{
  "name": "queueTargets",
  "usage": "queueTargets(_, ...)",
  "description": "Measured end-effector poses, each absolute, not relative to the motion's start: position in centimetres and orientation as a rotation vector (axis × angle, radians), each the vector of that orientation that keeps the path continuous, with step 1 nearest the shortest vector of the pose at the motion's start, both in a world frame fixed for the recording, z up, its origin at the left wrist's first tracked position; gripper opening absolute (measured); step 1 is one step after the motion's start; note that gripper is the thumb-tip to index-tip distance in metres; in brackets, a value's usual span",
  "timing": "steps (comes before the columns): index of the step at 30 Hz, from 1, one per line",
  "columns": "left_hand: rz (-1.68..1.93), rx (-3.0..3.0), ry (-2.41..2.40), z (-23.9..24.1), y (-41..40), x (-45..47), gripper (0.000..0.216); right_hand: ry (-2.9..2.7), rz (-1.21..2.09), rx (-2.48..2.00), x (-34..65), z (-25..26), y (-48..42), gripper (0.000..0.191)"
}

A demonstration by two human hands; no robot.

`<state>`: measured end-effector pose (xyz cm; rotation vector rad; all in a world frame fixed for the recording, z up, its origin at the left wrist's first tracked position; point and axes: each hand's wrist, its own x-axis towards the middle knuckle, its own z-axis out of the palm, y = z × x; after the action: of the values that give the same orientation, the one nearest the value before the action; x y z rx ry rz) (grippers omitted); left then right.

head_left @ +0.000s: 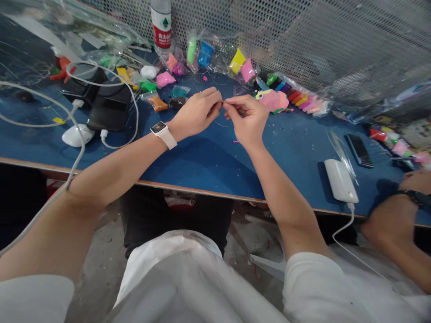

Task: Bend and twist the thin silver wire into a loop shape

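Above the middle of the blue table, my left hand (201, 111) and my right hand (247, 117) meet at the fingertips. Both are closed in a pinch. Whatever lies between the fingers is too small and hidden to name; only a dark reddish speck shows there. Just right of my right hand lies a pink clay figure (272, 100) with a round eye and bits of yellow and green. Below the hands, a tiny pink piece (236, 141) rests on the table. Left of my left hand are packets of orange clay (157, 102) and black clay (177, 102).
A water bottle (161, 27) stands by the mesh screen (286, 40). Clay packets in many colours line the back. Black power banks (109, 105), cables and a white mouse (78, 135) lie left. At right are a white power bank (340, 180), a phone (359, 150) and another person's arm (397, 224).
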<state>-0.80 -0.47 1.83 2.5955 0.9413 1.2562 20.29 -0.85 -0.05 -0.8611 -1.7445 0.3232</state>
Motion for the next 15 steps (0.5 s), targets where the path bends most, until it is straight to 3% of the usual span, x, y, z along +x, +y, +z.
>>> queueTargets(9,1.238,2.601,0.983,2.4,-0.9,-1.0,0.019,-1.775,0.312,-0.825,20.1,1.1,-1.8,0.042)
queueTargets(15,1.019,2.896,1.069,2.2,-0.4,-1.0,0.028,-1.869,0.26,-0.883,20.8,1.8,-2.1,0.039)
